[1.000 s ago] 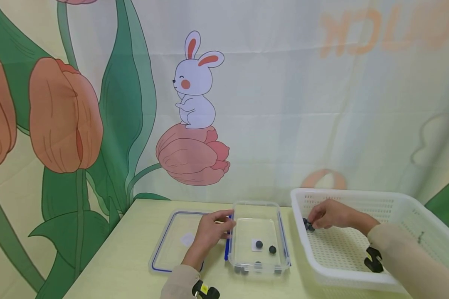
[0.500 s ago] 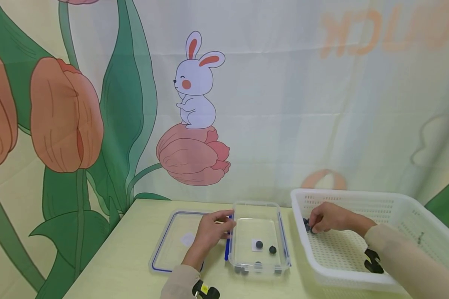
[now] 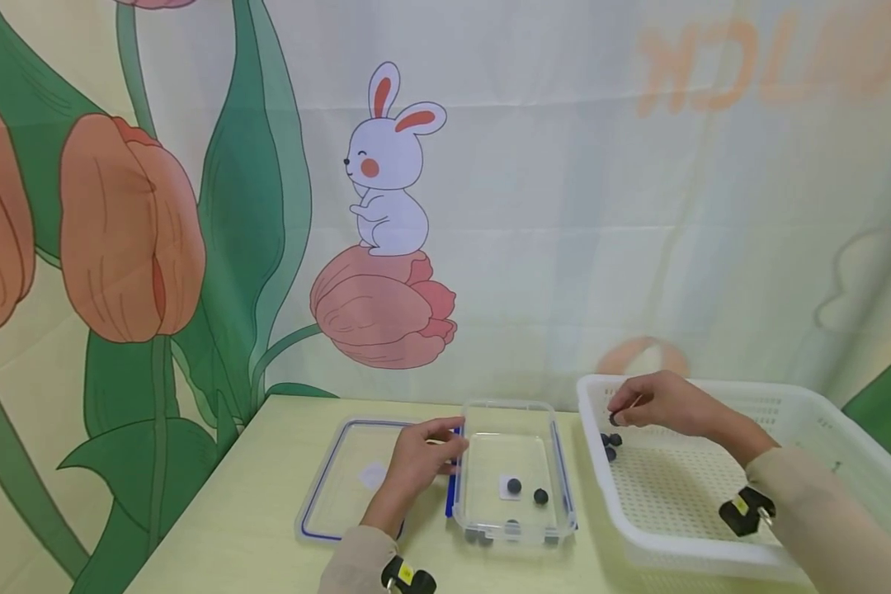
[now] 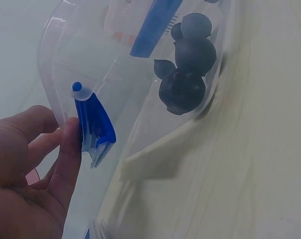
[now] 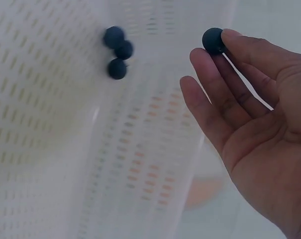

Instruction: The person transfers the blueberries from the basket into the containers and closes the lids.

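My right hand (image 3: 664, 404) pinches a dark blueberry (image 5: 213, 41) between thumb and fingertips, above the left end of the white basket (image 3: 713, 561). The other fingers stay spread apart. Below it, several more blueberries (image 3: 610, 454) sit against the basket's left wall; a cluster of blueberries (image 5: 117, 68) also shows in the right wrist view. With its thumb by a blue clip, my left hand (image 3: 419, 454) grips the left side of the clear plastic box (image 3: 512, 412). Inside the box lie several blueberries (image 3: 515, 486), some seen through its front wall.
A clear lid (image 3: 327, 503) with a blue seal lies flat on the yellowish table (image 3: 223, 495), left of the box and partly behind my left arm. Behind the table hangs a printed curtain (image 3: 520, 247) with tulips and a rabbit.
The right hand has risen from the berries at the basket's left wall, lifting one blueberry away from the others. My left hand and the box have stayed in place.
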`<state>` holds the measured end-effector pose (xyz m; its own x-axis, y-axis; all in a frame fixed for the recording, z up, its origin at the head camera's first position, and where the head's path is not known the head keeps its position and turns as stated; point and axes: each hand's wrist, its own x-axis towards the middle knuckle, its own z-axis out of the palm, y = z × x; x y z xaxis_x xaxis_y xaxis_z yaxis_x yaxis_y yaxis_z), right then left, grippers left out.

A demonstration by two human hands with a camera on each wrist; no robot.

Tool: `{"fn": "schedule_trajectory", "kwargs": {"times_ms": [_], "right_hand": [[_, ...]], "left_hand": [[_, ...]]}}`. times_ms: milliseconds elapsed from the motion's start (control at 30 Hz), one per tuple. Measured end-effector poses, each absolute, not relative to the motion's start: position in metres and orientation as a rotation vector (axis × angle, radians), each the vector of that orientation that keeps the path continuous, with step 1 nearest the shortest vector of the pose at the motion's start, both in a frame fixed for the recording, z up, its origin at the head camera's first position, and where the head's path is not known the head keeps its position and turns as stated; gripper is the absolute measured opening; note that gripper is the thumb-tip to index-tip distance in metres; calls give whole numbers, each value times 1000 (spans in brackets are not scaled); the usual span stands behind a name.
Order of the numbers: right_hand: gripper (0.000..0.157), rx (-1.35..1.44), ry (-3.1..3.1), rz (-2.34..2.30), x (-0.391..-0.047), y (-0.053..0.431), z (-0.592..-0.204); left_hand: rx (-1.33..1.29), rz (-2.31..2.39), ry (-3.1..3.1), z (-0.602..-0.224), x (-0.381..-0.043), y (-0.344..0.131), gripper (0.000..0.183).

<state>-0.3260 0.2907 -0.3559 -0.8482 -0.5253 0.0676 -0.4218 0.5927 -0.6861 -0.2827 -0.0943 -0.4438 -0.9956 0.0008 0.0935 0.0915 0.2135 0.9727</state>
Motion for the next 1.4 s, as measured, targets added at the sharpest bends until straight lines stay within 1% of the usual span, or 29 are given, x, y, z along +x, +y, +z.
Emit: {"fn": "schedule_trajectory", "kwargs": {"times_ms": [267, 400, 667, 800, 1100, 1400], "right_hand": [[17, -792, 2786, -1173, -306, 278, -329], [19, -821, 2809, -1241, -295, 271, -317], [14, -1051, 2730, -1449, -274, 251, -306], [16, -1058, 2689, -1531, -262, 238, -306], [16, -884, 2762, -1436, -235, 206, -316], [11, -974, 2684, -1461, -224, 174, -342]], "left_hand": [[-93, -1922, -2385, -444, -283, -94, 41], [-91, -1918, -2387, -444, -283, -95, 41], [-101, -1932, -2390, -444, -284, -95, 42], [-107, -1933, -2388, -445, -284, -95, 42], [-102, -1927, -2391, -444, -283, -96, 41], [-115, -1942, -2381, -445, -285, -96, 40]]}}
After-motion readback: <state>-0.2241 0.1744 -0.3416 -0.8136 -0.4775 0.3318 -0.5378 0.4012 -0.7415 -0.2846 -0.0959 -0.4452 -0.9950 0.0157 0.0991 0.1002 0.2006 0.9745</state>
